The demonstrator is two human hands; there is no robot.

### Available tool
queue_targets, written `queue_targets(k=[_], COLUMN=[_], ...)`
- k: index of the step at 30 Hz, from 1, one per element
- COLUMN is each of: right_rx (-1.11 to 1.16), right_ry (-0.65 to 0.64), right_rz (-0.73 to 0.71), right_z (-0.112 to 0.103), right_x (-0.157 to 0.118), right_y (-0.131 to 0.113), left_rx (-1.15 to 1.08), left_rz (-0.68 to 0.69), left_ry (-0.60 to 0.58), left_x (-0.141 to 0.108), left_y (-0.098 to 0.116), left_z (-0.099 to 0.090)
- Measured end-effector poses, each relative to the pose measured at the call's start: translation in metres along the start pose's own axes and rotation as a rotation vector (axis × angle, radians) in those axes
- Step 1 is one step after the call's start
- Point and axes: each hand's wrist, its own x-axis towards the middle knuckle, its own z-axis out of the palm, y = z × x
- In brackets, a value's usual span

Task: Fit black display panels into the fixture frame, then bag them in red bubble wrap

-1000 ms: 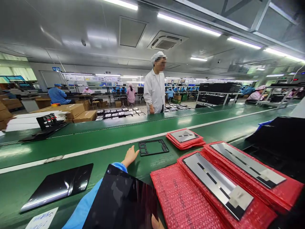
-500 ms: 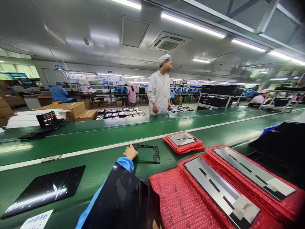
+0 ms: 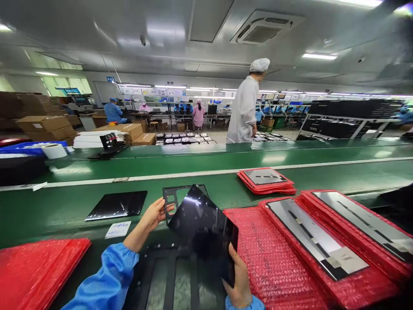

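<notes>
Low white panelled ceiling (image 3: 206, 56), square air-conditioning cassette (image 3: 266, 28), long fluorescent strips (image 3: 319, 56) overhead. Windows (image 3: 60, 82) at far left, pale back wall (image 3: 103, 91) beyond. Stacked cardboard cartons (image 3: 43, 123) on left, long workbenches (image 3: 151, 117) along back wall, metal racks of black trays (image 3: 351, 117) on right, pale floor (image 3: 219, 137) between, green conveyor bench (image 3: 258, 150) across nearer room.

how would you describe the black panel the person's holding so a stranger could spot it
Find the long green conveyor belt and the red bubble mailers on it. Just left of them, a glossy black panel is held up tilted between the left hand and right hand. Unlike the other black panel lying flat on the belt, it is off the surface.
</notes>
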Motion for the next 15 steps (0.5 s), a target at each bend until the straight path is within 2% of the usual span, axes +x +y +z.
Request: queue_targets(k=[4, 8, 11, 15], right_rx=[-0.044, -0.021, -0.004, -0.197], right_ry=[0.059, 0.156, 0.212, 0.188], right_rz=[-0.001, -0.093, -0.158, -0.275], right_z=[-0.01, -0.015, -0.012, -0.009], right_x=[-0.001, -0.006, -0.012, -0.022], right_y=[-0.012, -0.025, -0.028, -0.029], left_rx=[-0.009, -0.052, -0.087, -0.091], left_rz=[-0.008, -0.155, -0.278, -0.356], left_ry=[0.072, 0.112, 0.089, 0.034], left_x=[-0.084, -0.145, -0.17, -0.176], left_y=[-0.001, -0.018, -0.041, -0.068], left_z=[-0.031, -0.049, -0.051, -0.047])
